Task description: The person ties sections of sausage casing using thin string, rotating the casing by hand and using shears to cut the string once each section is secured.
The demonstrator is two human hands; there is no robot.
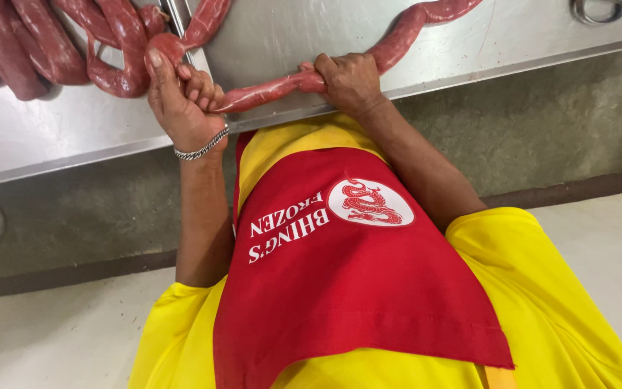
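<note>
Sausage rope (pixel 268 90) gripped by both hands (pixel 181 101), steel table (pixel 512 36), concrete floor (pixel 52 331)

A meat-processing kitchen: long raw sausage links (pixel 73 50) lie on a stainless steel worktable (pixel 311 36), and the worker wears an apron (pixel 354 288).

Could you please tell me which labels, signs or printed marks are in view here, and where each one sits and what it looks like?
Round badge: on the red apron, upper middle; a white circle with a red dragon drawing.
Lettering: beside the badge on the apron; two rows of white letters, upside down in this view.
No packages, signs or screens show.
</note>
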